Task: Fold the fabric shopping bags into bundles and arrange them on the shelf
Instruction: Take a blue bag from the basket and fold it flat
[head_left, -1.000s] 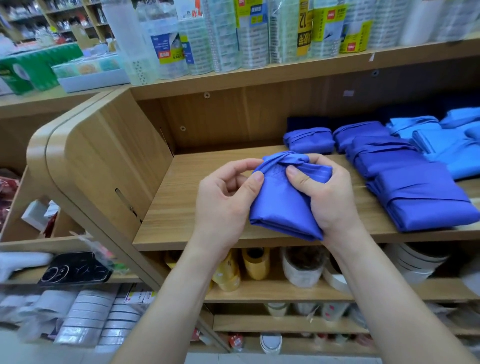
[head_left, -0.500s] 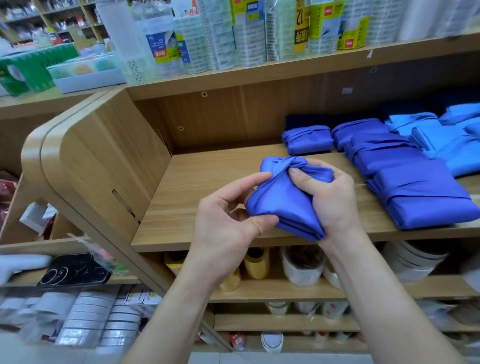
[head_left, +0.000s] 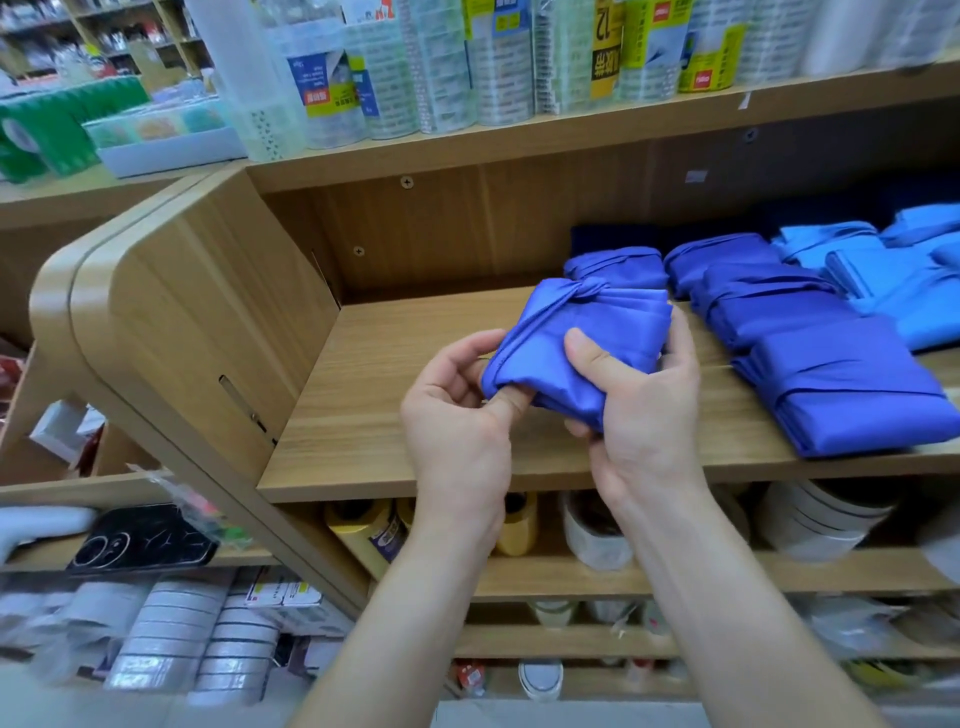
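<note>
A royal-blue fabric bag bundle (head_left: 587, 338), tied with a knot at its top, hangs above the wooden shelf (head_left: 374, 415). My right hand (head_left: 639, 415) grips its right side, thumb across the front and fingers behind. My left hand (head_left: 462, 410) pinches the bundle's lower left corner, thumb tucked under the fabric. Finished royal-blue bundles (head_left: 779, 322) lie on the shelf to the right, one small one (head_left: 618, 267) just behind the held bundle. Light-blue bundles (head_left: 893, 280) sit at the far right.
The shelf's rounded wooden side panel (head_left: 197, 332) stands at the left. Rolls of packaged goods (head_left: 467, 67) line the shelf above. Tape rolls and jars (head_left: 597, 535) fill the lower shelves. A phone case (head_left: 140, 540) lies lower left.
The bundle has risen and tipped further over the shelf. My left hand slid down from its front to pinch the lower left corner; my right hand kept its grip.
</note>
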